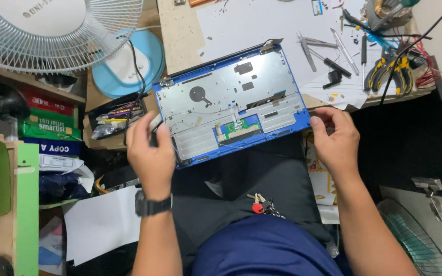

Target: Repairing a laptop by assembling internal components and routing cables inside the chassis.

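An opened blue laptop shell (231,97) lies upside down at the front edge of the wooden desk (177,30), its silver inner plate and a small green circuit board showing. My left hand (149,153), with a black watch on its wrist, grips the shell's near left corner. At the near right corner my right hand (336,138) touches the edge with its fingertips. The shell overhangs my lap.
Tweezers (307,51), screwdrivers and yellow-handled pliers (392,69) lie on white paper at the desk's right. A white fan (57,25) with a blue base stands at the left, next to a box of pens (116,116). Keys (259,204) hang at my waist.
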